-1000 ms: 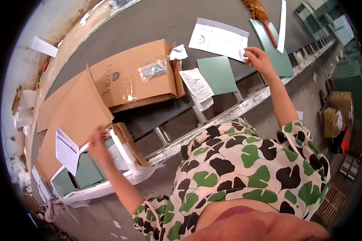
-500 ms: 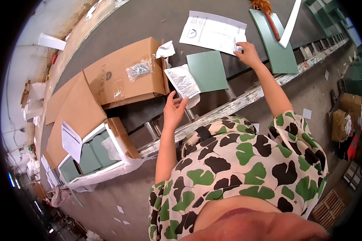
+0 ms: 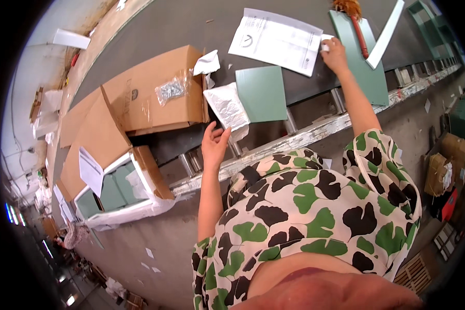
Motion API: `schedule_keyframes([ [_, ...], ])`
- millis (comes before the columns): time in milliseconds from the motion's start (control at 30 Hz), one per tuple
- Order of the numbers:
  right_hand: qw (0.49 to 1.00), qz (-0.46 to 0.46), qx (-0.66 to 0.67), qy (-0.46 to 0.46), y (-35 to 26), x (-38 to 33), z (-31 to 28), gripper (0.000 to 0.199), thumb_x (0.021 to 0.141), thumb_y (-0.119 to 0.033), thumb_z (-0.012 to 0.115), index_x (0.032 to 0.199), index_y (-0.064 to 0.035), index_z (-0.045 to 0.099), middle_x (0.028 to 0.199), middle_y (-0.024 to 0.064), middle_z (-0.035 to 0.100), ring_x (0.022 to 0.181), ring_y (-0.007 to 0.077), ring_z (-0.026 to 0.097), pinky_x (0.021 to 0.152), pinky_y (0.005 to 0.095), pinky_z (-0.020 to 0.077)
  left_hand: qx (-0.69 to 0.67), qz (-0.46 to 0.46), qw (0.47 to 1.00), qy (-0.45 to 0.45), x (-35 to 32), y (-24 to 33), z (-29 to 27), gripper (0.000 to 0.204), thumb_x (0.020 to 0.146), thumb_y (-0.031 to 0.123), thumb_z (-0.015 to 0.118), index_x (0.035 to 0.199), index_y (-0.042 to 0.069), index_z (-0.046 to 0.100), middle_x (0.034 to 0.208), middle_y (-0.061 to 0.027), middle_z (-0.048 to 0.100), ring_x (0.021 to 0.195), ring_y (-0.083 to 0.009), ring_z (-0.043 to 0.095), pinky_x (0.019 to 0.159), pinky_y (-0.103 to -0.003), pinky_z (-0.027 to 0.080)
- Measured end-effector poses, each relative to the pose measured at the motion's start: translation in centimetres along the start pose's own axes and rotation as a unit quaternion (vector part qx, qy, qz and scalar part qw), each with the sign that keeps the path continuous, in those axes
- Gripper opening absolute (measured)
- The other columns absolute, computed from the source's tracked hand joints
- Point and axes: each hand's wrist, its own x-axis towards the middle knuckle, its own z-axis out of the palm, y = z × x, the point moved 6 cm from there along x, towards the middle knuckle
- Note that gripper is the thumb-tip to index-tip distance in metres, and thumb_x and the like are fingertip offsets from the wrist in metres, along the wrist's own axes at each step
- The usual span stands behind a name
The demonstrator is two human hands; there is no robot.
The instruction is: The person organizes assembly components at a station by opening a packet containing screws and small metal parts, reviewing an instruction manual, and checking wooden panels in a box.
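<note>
My right hand (image 3: 336,56) is closed on a small white piece (image 3: 325,41), perhaps paper or foam, just past the right edge of a printed sheet (image 3: 276,41). The sheet lies flat on the dark conveyor belt. My left hand (image 3: 214,145) hovers with its fingers apart, holding nothing. Close to its fingertips is a flat white wrapped packet (image 3: 227,106), partly resting against a green board (image 3: 262,94). A crumpled white scrap (image 3: 206,63) lies by the end of the cardboard carton (image 3: 155,90).
A clear bag of metal hardware (image 3: 171,91) rests on the carton. Nearer, an open box holds green panels (image 3: 121,188) in white foam. To the right, a long green board (image 3: 369,85) carries a red-handled duster (image 3: 360,36) and a white strip (image 3: 387,35). Metal rollers (image 3: 290,121) line the worn near rail.
My right hand has moved right, away from the sheet's near right corner, with the small white piece between its fingers. My left hand stays by the packet, still open.
</note>
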Motion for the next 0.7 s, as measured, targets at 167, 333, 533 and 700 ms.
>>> schedule_keyframes([
  [167, 0.985, -0.016, -0.149, 0.082, -2.9, 0.0, -2.4, 0.035, 0.072, -0.016, 0.067, 0.107, -0.0150, 0.060, 0.118, 0.0127, 0.053, 0.104, 0.0343, 0.050, 0.090, 0.0433, 0.0410, 0.136, 0.045, 0.989, 0.034, -0.3, 0.4, 0.2, 0.085, 0.069, 0.034, 0.080, 0.135, 0.001, 0.038, 0.125, -0.0225, 0.051, 0.098, -0.0212, 0.059, 0.079, -0.033, 0.049],
  [333, 0.971, -0.076, 0.222, -0.046, -14.2, -4.6, -1.8, 0.027, 0.076, -0.015, 0.067, 0.102, -0.0083, 0.062, 0.102, 0.0117, 0.062, 0.095, 0.0294, 0.057, 0.083, 0.0374, 0.0464, 0.180, 0.085, 0.980, 0.009, 0.6, 1.5, 1.2, 0.091, 0.064, 0.030, 0.079, 0.137, 0.003, 0.033, 0.123, -0.0185, 0.052, 0.105, -0.0280, 0.056, 0.087, -0.036, 0.046],
  [533, 0.929, -0.023, 0.312, -0.198, -24.3, -11.4, -2.0, 0.028, 0.078, -0.020, 0.067, 0.102, -0.0062, 0.061, 0.094, 0.0112, 0.063, 0.078, 0.0249, 0.060, 0.072, 0.0341, 0.0496, 0.195, 0.185, 0.963, 0.010, 1.9, 1.5, 1.8, 0.080, 0.070, 0.010, 0.066, 0.139, 0.005, 0.025, 0.122, -0.0232, 0.051, 0.111, -0.0396, 0.051, 0.090, -0.041, 0.043],
  [700, 0.867, 0.067, 0.400, -0.289, -25.0, -14.0, -1.0, 0.033, 0.080, -0.024, 0.068, 0.106, -0.0053, 0.061, 0.092, 0.0093, 0.062, 0.069, 0.0179, 0.059, 0.066, 0.0308, 0.0494, 0.149, 0.230, 0.958, 0.085, 1.3, 2.8, 1.9, 0.045, 0.082, 0.010, 0.054, 0.125, 0.002, 0.044, 0.084, -0.0211, 0.063, 0.079, -0.0351, 0.063, 0.070, -0.039, 0.049],
])
